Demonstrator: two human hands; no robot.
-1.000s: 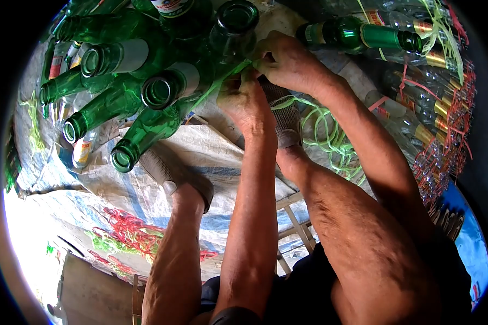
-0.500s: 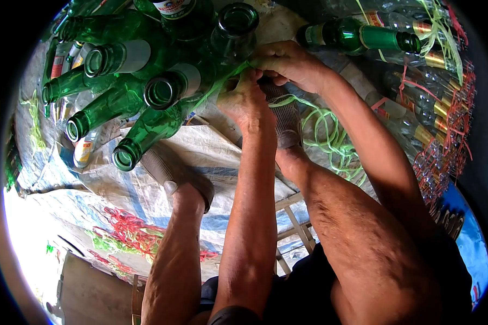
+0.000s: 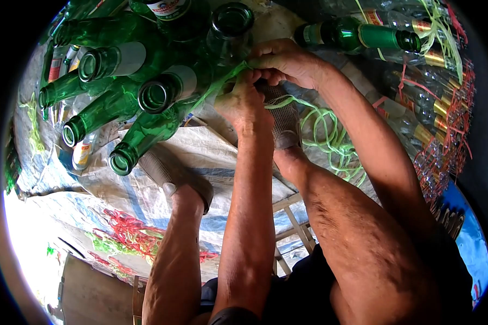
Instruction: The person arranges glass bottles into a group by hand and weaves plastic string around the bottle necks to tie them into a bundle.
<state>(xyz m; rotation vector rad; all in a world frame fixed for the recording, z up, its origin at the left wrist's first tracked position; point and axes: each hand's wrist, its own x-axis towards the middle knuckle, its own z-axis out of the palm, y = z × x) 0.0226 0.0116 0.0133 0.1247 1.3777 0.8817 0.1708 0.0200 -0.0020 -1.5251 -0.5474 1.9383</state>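
Several green glass bottles (image 3: pixel 138 132) form a cluster at the upper left, their open mouths towards me. A light green plastic cord (image 3: pixel 214 88) runs along the cluster's right side to my hands. My left hand (image 3: pixel 243 100) is closed on the cord, beside the nearest bottles. Just right of it, my right hand (image 3: pixel 284 62) has its fingers pinched together at the same cord, close to my left fingertips. From there the loose cord falls in loops (image 3: pixel 328 132) over the ground by my right shoe. The exact crossing of the cord is hidden by my fingers.
A lone green bottle (image 3: pixel 358 37) lies at the upper right. Clear bottles (image 3: pixel 412 108) bound with red cord are stacked behind it. Red and green cord scraps (image 3: pixel 130 233) lie on the pale sheet (image 3: pixel 200 151). My shoes (image 3: pixel 173 173) and a wooden frame (image 3: pixel 298 227) are below.
The bottle cluster has shifted slightly left. Both hands have moved slightly left with the cord still between them.
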